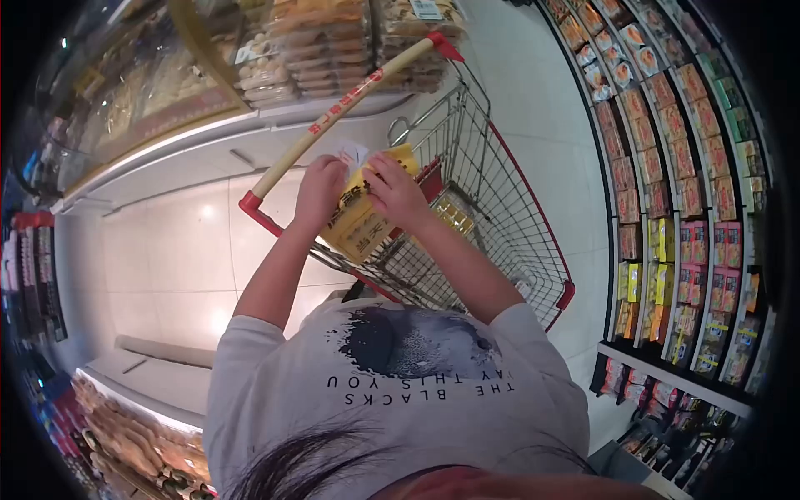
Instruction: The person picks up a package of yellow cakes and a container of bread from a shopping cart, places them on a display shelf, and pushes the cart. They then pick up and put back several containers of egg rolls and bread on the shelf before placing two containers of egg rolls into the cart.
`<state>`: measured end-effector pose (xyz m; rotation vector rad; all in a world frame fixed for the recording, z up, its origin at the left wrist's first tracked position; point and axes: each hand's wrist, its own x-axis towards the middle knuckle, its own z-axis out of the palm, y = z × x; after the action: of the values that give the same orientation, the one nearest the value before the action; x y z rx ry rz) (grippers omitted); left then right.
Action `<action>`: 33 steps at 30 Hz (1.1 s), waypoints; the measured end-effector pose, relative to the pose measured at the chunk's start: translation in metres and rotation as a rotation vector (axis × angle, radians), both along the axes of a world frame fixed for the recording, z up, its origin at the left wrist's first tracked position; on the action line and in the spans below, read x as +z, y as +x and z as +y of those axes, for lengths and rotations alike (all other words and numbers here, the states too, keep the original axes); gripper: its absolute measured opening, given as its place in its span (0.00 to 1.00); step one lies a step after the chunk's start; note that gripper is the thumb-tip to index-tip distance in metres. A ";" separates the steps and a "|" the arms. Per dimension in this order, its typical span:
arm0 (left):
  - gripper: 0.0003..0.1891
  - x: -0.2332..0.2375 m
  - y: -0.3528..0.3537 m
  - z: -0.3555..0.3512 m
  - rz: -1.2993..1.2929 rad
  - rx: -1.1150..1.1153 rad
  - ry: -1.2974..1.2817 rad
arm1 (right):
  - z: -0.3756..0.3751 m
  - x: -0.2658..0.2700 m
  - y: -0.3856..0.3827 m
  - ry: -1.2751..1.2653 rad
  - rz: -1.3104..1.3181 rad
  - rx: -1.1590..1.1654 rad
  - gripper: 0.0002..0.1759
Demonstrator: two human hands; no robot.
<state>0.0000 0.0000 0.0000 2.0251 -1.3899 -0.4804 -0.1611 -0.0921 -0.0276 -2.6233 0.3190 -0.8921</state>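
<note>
A yellow bag [360, 232] with black printed characters is between my two hands, above the near side of a wire shopping cart [500, 217]. My left hand [322, 190] is closed at the bag's upper left edge, beside a crumpled white piece [352, 155] that looks like paper or plastic. With bent fingers, my right hand [395, 193] grips the bag's upper right part. The fingertips of both hands are partly hidden. Beyond the hands runs the cart's tan handle [304, 143] with red ends. A gold-coloured package [454, 213] lies inside the cart, partly behind my right forearm.
Packed baked goods [321, 50] fill a display counter [242, 146] along the far left. To the right, tall shelves [612, 250] carry rows of boxed and bagged products. Another low display [137, 417] stands at the lower left. Pale tiles [179, 233] cover the floor.
</note>
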 end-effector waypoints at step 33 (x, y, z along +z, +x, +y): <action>0.39 0.045 -0.047 0.010 -0.421 -0.029 0.027 | 0.091 -0.059 -0.216 0.510 -0.049 -0.790 0.19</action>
<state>-0.0468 0.0103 0.0447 2.2158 -1.6628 -0.0817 -0.3772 -0.0014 -0.0865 -1.9751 1.4205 -0.9223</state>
